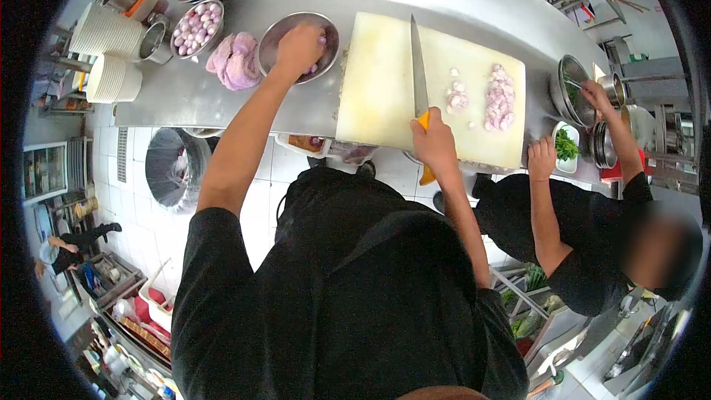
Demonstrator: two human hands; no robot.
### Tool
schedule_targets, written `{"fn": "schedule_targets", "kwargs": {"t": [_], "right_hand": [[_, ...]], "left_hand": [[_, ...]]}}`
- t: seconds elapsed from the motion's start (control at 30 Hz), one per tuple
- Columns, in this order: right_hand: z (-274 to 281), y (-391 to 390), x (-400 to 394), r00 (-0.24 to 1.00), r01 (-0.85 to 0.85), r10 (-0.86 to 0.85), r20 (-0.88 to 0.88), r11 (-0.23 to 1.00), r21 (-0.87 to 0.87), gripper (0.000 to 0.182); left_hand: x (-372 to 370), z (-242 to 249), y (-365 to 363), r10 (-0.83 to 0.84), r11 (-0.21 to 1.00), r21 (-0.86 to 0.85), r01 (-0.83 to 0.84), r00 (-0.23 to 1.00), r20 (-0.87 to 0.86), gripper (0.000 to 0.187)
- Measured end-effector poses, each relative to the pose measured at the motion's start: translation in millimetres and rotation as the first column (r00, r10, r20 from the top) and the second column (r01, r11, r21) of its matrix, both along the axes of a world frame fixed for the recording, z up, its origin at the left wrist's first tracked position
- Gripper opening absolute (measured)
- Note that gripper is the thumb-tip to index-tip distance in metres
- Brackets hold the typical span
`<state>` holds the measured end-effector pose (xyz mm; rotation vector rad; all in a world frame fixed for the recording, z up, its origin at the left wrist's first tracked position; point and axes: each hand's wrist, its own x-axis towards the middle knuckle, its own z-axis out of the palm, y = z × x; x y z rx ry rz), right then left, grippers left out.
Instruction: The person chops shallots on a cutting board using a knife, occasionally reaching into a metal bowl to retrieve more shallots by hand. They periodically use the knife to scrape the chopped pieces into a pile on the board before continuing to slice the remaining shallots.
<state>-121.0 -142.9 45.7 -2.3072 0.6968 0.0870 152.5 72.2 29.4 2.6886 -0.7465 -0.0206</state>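
Metal worktop (pixel 178 104) carries a cutting board (pixel 378 67); left of the board sits a steel bowl (pixel 275 41), the left hand (pixel 300 48) inside, whether its fingers grip anything I cannot tell; at the board's near edge, the right hand (pixel 435 139) has its fingers round a knife (pixel 419 67); chopped shallots (pixel 500 98) lie on the board's right half.

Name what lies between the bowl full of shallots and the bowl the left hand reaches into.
A crumpled pink cloth lies on the metal counter between them, in the head view.

Left grip (pixel 300 46) partly hides shallots (pixel 312 70) in steel bowl (pixel 271 38); co-worker's head (pixel 661 244) blurred.
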Motion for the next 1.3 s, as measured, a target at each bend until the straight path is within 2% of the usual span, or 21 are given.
{"fn": "schedule_targets", "kwargs": {"t": [0.07, 0.17, 0.27, 0.37, 0.4, 0.5, 0.6, 0.7, 0.83, 1.03, 1.13, 1.23, 1.3], "right_hand": [[1.0, 2.6, -1.9, 1.000, -0.008, 0.009, 0.018, 1.000, -0.019, 0.034], [4.6, 2.9, -2.9, 1.000, -0.013, 0.013, 0.014, 1.000, -0.023, 0.034], [2.8, 2.0, -0.9, 1.000, -0.015, 0.015, -0.010, 0.999, -0.030, 0.034], [1.6, 2.7, -2.0, 1.000, -0.007, 0.007, -0.003, 1.000, -0.016, 0.034], [4.8, 2.6, -1.2, 1.000, -0.012, 0.012, -0.001, 1.000, -0.010, 0.034], [5.9, 1.1, -2.6, 1.000, -0.012, 0.012, -0.001, 1.000, 0.006, 0.034], [9.4, 1.9, -4.2, 0.999, -0.030, 0.030, -0.014, 1.000, -0.010, 0.034], [16.2, 5.5, -3.8, 0.998, -0.056, 0.056, -0.025, 0.998, -0.022, 0.034], [18.1, 3.7, -4.0, 0.993, -0.111, 0.111, -0.030, 0.994, -0.011, 0.035], [48.9, 7.2, -0.3, 0.978, -0.077, 0.093, -0.189, 0.993, 0.091, 0.037], [54.6, 11.3, 4.8, 0.977, -0.087, 0.106, -0.186, 0.990, 0.108, 0.036], [24.9, 17.3, 17.2, 0.990, -0.084, 0.091, -0.111, 0.994, 0.069, 0.034], [21.3, 15.8, 23.2, 0.991, -0.074, 0.082, -0.103, 0.994, 0.079, 0.032]], "left_hand": [[0.2, -13.0, 2.6, -0.001, 0.998, -0.056, 0.007, 0.994, 0.106, 0.020], [2.3, -18.9, 4.2, -0.028, 0.994, -0.107, 0.036, 0.997, 0.072, 0.021], [-4.4, -2.2, 5.0, -0.053, 0.965, -0.250, 0.082, 0.991, 0.121, 0.024], [-34.5, 34.8, -10.1, -0.023, 0.872, -0.489, -0.015, 0.997, -0.071, 0.028], [-44.6, 33.9, -17.7, -0.080, 0.818, -0.571, 0.063, 0.997, -0.006, 0.029], [-97.5, 26.7, -49.6, -0.289, 0.707, -0.690, 0.155, 0.954, -0.082, 0.025], [-134.6, 5.4, -75.7, -0.403, 0.674, -0.696, 0.248, 0.913, -0.064, 0.019], [-144.9, -19.4, -82.5, -0.442, 0.677, -0.630, 0.381, 0.895, 0.066, 0.016], [-145.8, -28.7, -77.0, -0.436, 0.691, -0.586, 0.423, 0.891, 0.129, 0.015], [-144.4, -27.8, -75.7, -0.415, 0.715, -0.640, 0.279, 0.908, -0.067, 0.014], [-144.6, -26.5, -76.4, -0.414, 0.682, -0.688, 0.246, 0.906, -0.087, 0.013], [-145.7, -29.3, -77.0, -0.387, 0.674, -0.696, 0.248, 0.921, -0.046, 0.013], [-146.9, -30.0, -76.3, -0.395, 0.685, -0.693, 0.223, 0.914, -0.096, 0.013]]}}
